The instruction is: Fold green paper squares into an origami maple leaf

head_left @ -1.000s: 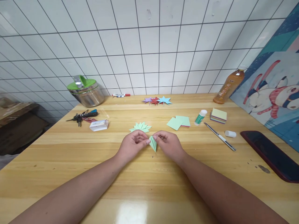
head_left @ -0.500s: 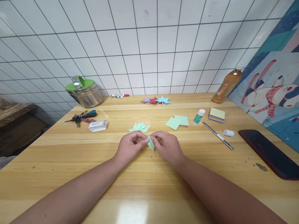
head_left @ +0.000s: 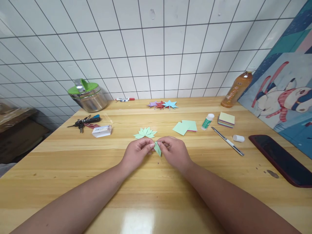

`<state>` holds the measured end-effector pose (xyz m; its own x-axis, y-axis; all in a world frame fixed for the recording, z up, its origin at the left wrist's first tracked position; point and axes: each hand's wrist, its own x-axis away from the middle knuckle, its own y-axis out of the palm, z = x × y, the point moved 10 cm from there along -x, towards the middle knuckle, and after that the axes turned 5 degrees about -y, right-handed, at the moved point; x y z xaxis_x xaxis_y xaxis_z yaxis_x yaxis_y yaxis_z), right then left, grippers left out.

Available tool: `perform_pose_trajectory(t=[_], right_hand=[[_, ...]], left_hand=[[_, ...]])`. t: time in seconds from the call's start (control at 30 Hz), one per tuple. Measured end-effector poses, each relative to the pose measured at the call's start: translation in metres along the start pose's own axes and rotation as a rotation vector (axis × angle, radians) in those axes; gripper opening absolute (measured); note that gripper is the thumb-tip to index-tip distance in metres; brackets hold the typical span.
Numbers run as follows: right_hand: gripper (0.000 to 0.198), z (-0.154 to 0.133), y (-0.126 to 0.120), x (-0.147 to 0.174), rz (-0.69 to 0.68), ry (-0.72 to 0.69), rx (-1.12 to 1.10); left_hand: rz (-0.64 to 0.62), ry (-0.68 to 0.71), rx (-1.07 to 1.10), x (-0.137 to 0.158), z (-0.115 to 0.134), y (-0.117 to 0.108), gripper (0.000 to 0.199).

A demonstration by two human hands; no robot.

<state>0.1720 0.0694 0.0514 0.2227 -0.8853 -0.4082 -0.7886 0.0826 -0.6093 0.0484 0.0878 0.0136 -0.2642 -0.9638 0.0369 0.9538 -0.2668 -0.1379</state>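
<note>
A small folded piece of green paper point(head_left: 158, 149) is pinched between my two hands, its pointed end hanging downward. My left hand point(head_left: 138, 150) grips its upper left edge with thumb and fingertips. On the other side my right hand point(head_left: 175, 150) holds the upper right edge the same way. Just beyond my left hand lies a green paper leaf shape point(head_left: 145, 132) made of several pointed folded pieces. Flat green paper squares point(head_left: 180, 128) rest past my right hand, overlapping a small stack point(head_left: 190, 125).
Finished paper leaves point(head_left: 170, 104) lie by the wall. On the right are a glue stick point(head_left: 207, 122), its cap point(head_left: 238, 138), a cutter knife point(head_left: 227, 141), a paper stack point(head_left: 226, 119), a phone point(head_left: 280, 159) and a bottle point(head_left: 237, 90). Keys point(head_left: 85, 123), a box point(head_left: 101, 131) and a pot point(head_left: 91, 99) stand left.
Both hands stay in nearly the same place, still pinching the green paper. The paper has turned slightly, and my left fingers have shifted a little on it.
</note>
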Motion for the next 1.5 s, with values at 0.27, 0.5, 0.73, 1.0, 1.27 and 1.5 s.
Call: perform_pose_trajectory(t=[0.27, 0.5, 0.73, 1.0, 1.27, 1.5], right_hand=[[0.016, 0.003, 0.002, 0.000, 0.000, 0.017, -0.070], [0.020, 0.020, 0.018, 0.002, -0.033, 0.148, -0.401], [0.016, 0.031, 0.030, 0.004, -0.096, 0.222, -0.529], [0.013, 0.025, 0.023, 0.002, -0.083, 0.181, -0.436], [0.003, -0.004, 0.002, 0.000, -0.012, -0.026, 0.107], [0.030, 0.000, 0.012, 0.002, -0.094, -0.019, 0.066]], left_hand=[[0.058, 0.043, -0.040, 0.000, 0.003, -0.006, 0.015], [0.017, -0.013, -0.017, -0.001, 0.000, -0.001, 0.026], [-0.045, -0.098, 0.005, -0.003, -0.013, 0.005, 0.025], [-0.123, -0.148, 0.072, -0.001, -0.015, 0.009, 0.027], [-0.108, -0.143, 0.054, -0.002, -0.013, 0.008, 0.023], [-0.059, -0.140, 0.094, -0.002, -0.016, 0.006, 0.023]])
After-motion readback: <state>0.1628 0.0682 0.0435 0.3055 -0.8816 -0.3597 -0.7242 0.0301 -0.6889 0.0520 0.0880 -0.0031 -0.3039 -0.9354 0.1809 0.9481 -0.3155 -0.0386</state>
